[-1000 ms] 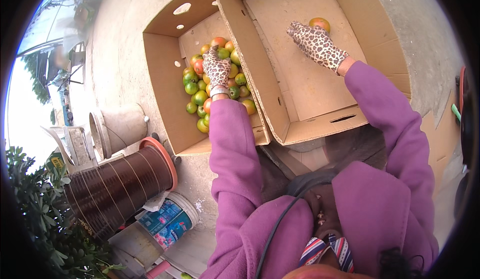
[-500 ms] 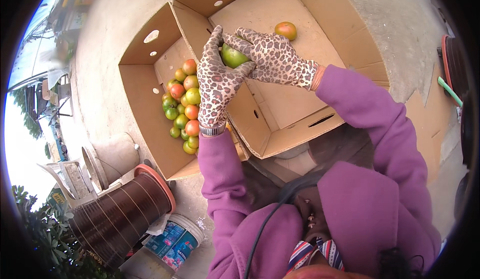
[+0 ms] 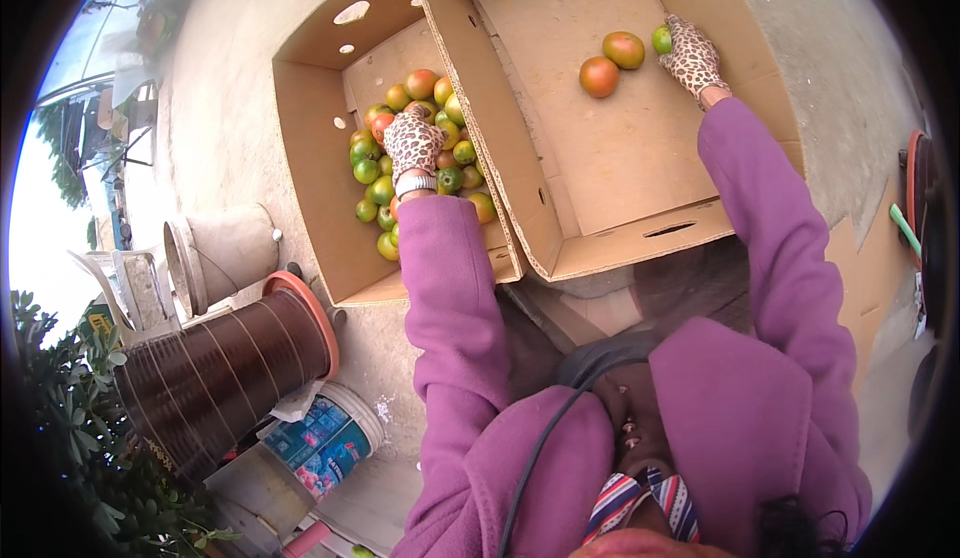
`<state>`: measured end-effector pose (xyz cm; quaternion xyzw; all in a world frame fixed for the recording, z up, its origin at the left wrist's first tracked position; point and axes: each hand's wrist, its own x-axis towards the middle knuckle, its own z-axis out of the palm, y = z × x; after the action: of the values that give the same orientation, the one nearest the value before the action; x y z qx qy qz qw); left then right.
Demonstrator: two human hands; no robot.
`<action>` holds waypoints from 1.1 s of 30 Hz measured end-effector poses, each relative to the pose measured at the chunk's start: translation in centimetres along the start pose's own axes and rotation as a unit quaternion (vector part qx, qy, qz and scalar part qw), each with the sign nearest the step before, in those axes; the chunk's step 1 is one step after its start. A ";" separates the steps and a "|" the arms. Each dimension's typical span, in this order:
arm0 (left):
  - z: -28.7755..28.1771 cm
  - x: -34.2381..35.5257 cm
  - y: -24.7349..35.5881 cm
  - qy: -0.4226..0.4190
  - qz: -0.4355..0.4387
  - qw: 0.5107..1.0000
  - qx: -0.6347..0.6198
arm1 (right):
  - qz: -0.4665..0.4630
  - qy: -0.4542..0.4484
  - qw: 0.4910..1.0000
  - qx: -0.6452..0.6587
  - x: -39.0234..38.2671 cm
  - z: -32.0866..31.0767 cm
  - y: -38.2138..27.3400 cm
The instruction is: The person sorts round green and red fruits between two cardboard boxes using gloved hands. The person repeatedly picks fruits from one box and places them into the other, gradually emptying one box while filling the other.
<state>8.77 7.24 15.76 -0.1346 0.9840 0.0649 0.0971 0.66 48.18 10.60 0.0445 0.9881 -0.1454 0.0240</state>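
Note:
My right hand (image 3: pixel 690 56), in a leopard-print glove, closes on a green tomato (image 3: pixel 662 40) by the right wall of the right cardboard box (image 3: pixel 560 168). To its left, two orange-green tomatoes lie on the box floor: an upper one (image 3: pixel 625 50) and a redder one (image 3: pixel 599 77). In the left cardboard box (image 3: pixel 310 173), my left hand (image 3: pixel 413 143), gloved alike, reaches palm down onto a pile of green, orange and red tomatoes (image 3: pixel 366 171). A red tomato (image 3: pixel 383 124) lies against its outer side. Its fingertips are partly hidden among the fruit, so their grip is unclear.
The boxes stand side by side on a concrete floor. Lower left lie a brown ribbed pot (image 3: pixel 225 368) with an orange rim, a pale bucket (image 3: pixel 225 248) on its side and a blue-labelled bucket (image 3: pixel 325 438). Leafy plants (image 3: pixel 90 428) grow beside them.
My hands, earlier together around a green tomato above the boxes, have parted. The right carried a green tomato into the right box; the left went down to the pile. A second tomato shows in the right box.

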 end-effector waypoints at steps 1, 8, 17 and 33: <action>0.6 0.4 0.2 -0.041 0.009 0.997 0.060 | -0.001 -0.004 1.000 0.013 0.3 0.8 0.8; 2.6 1.4 -1.4 -0.070 0.004 0.989 0.129 | -0.029 -0.120 0.989 -0.083 -0.1 -2.0 -2.5; -6.0 -2.8 2.9 0.173 -0.014 0.918 -0.356 | -0.135 0.021 0.989 -0.048 -1.6 -8.0 -6.6; -7.4 -3.4 6.9 0.168 0.092 0.826 -0.531 | -0.336 0.161 0.920 0.123 -5.3 -5.3 -10.7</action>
<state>8.83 13.52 24.41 -0.0833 0.8068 0.5618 -0.1629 4.71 39.05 19.04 -0.2648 0.9099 -0.2557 -0.1910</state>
